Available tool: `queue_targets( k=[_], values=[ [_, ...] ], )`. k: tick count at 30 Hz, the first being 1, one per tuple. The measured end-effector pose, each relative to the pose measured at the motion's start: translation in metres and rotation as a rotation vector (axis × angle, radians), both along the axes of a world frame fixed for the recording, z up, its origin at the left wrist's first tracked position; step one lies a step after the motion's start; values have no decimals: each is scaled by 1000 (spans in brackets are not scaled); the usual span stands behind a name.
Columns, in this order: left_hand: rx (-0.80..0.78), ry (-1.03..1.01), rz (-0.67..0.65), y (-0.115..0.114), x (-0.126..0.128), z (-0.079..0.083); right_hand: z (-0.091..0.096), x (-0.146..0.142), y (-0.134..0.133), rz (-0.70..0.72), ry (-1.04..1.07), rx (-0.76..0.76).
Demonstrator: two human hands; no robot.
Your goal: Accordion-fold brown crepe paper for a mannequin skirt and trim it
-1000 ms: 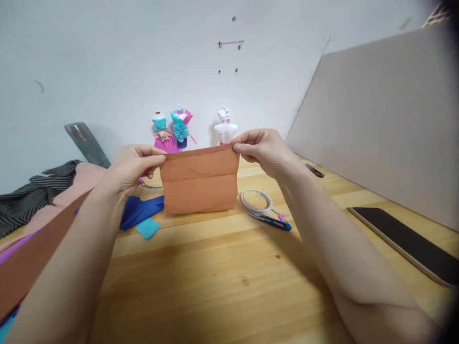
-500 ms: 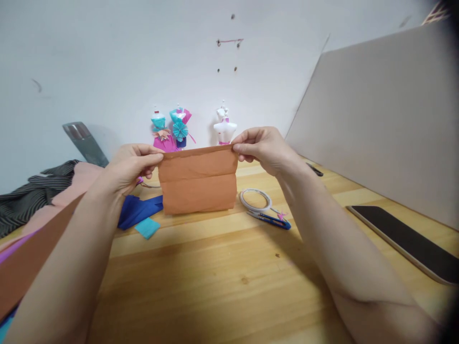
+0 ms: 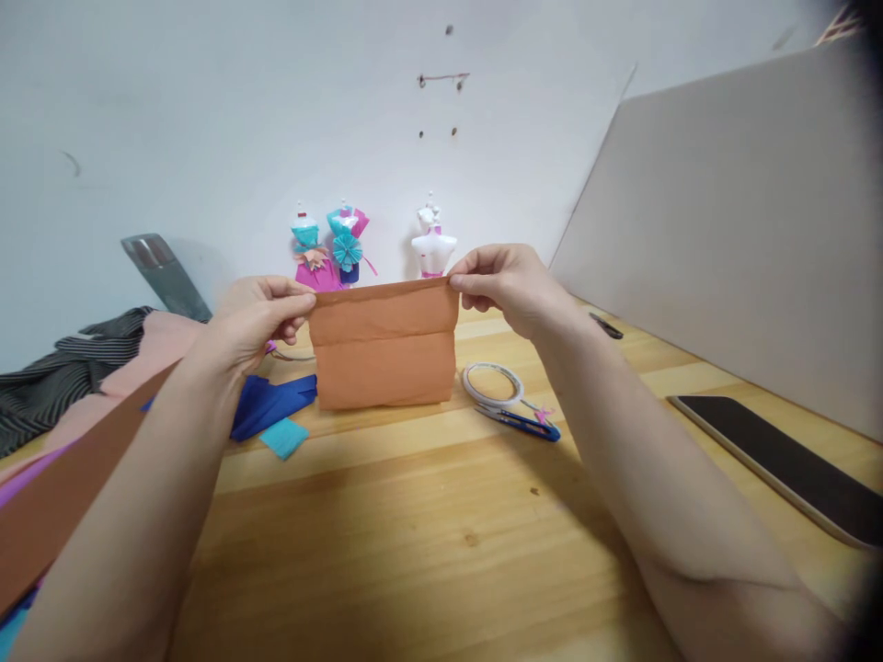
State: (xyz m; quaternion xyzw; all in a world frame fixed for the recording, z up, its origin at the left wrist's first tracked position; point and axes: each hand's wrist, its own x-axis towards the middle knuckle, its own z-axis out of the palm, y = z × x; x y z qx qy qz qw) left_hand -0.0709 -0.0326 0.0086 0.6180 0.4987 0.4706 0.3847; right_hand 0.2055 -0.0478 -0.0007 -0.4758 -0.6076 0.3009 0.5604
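A brown-orange sheet of crepe paper [image 3: 384, 368] hangs stretched between my two hands, with a crease across its upper part. My left hand [image 3: 266, 313] pinches its top left corner between thumb and forefinger. At the top right corner, my right hand [image 3: 500, 280] pinches it the same way, slightly higher. Below and left of the sheet lie a dark blue piece [image 3: 272, 405] and a small turquoise piece [image 3: 284, 439]. To its right are a roll of white tape [image 3: 493, 384] and blue thread snips [image 3: 528, 424].
Small dressed mannequins [image 3: 346, 248] and a white mannequin [image 3: 433, 248] stand by the wall. A phone [image 3: 779, 464] lies at the right, before a pale panel [image 3: 745, 230]. Striped cloth [image 3: 83, 368], coloured sheets and a grey bottle [image 3: 164, 276] are at the left.
The sheet has shifted very slightly to the right and hangs a touch differently. Both hands keep their pinch on its corners; nothing else has moved.
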Motion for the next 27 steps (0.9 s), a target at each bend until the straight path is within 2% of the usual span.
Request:
queue_targets(
  k=[4,7,10,14,19,22,27],
  values=[
    [21,18,4,-1,3,-2,1,-1,-3,-77,-124,4],
    [4,-20,7,-2,7,-2,2,-1,-4,-53,-143,-43],
    [-28,-86,29,-3,10,-1,2,-1,-3,7,-83,-97],
    [-16,-193,61,-6,12,2,0,-1,1,49,101,-176],
    [61,-255,86,-7,13,1,-5,-1,7,130,294,-101],
    [99,-268,97,-5,11,0,-6,-2,8,145,311,-54],
    [217,-248,147,-4,14,-2,-6,-5,8,85,287,26]
  ],
)
